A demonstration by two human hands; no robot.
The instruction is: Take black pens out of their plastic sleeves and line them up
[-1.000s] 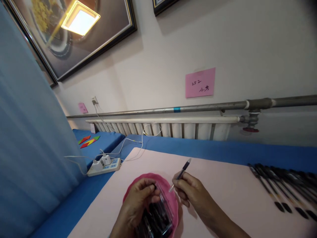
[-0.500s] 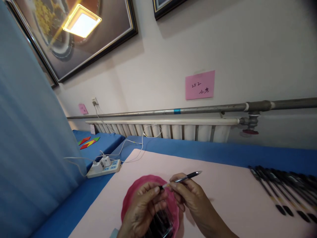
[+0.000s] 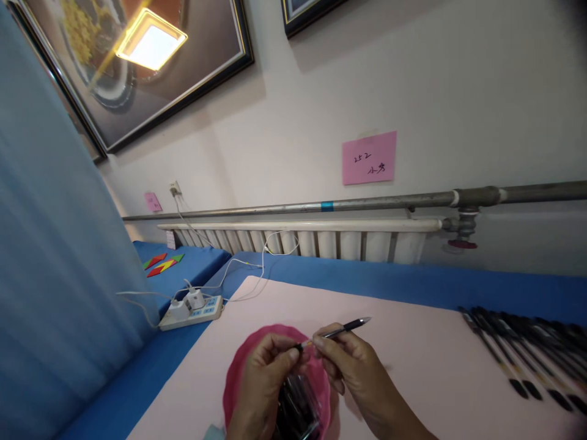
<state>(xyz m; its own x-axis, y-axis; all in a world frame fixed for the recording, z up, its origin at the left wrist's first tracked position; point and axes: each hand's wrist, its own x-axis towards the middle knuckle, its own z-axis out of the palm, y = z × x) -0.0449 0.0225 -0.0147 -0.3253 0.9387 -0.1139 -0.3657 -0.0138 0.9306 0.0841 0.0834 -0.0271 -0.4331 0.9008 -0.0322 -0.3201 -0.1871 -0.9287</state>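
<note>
A slim pen (image 3: 352, 326) with a pointed tip, black grip and silvery section slants up to the right between my hands. My right hand (image 3: 351, 360) is closed, pinching it around its middle. My left hand (image 3: 270, 373) is closed, with thumb and fingertips on the small black piece at the pen's lower left end. A short pale stretch shows between the two pinches. Both hands are over a pink scalloped bowl (image 3: 233, 373), which holds dark, glossy, slender pieces (image 3: 298, 408) partly hidden by my left hand.
Several black slender sticks (image 3: 493, 345) with dark oval ends lie in a row at right on the pale pink sheet (image 3: 413, 342). A power strip (image 3: 195, 315) with white plugs and cables sits at left on the blue tabletop (image 3: 114, 382). A blue curtain (image 3: 59, 244) hangs at far left.
My left hand has turned a little, its fingers curling in more and showing more of the bowl's contents. The pen has shifted very slightly left, still held by both hands.
</note>
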